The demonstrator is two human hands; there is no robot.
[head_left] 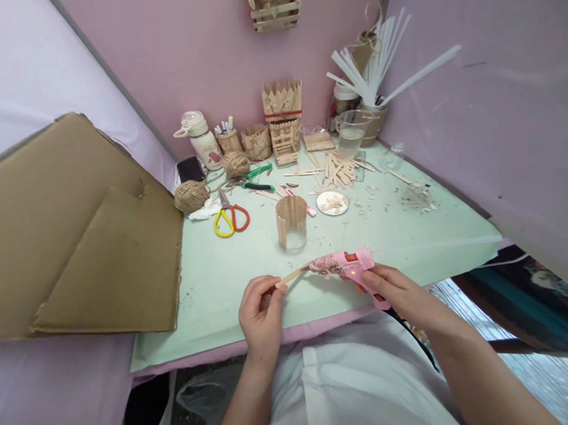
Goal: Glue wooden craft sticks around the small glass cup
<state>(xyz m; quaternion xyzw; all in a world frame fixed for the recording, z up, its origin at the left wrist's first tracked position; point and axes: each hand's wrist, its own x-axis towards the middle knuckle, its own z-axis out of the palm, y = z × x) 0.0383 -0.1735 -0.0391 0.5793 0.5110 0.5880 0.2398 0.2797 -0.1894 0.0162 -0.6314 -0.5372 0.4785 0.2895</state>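
Observation:
Between the thumb and fingers of my left hand (262,310) is one end of a wooden craft stick (288,277), slanting up to the right. My right hand (389,286) wraps round the handle of a pink hot glue gun (349,263); a small orange light glows on its side. The gun's nozzle points left and meets the stick's far end; whether it touches cannot be made out. Just beyond stands a clear cup (295,239), its back and left side lined with upright craft sticks (291,211).
Scissors (231,219), twine balls (191,196), pliers (258,186) and a white dish (332,202) of scraps lie behind. Loose craft sticks (340,169) are heaped near a water-filled cup (351,138). A large cardboard piece (98,249) borders the left side.

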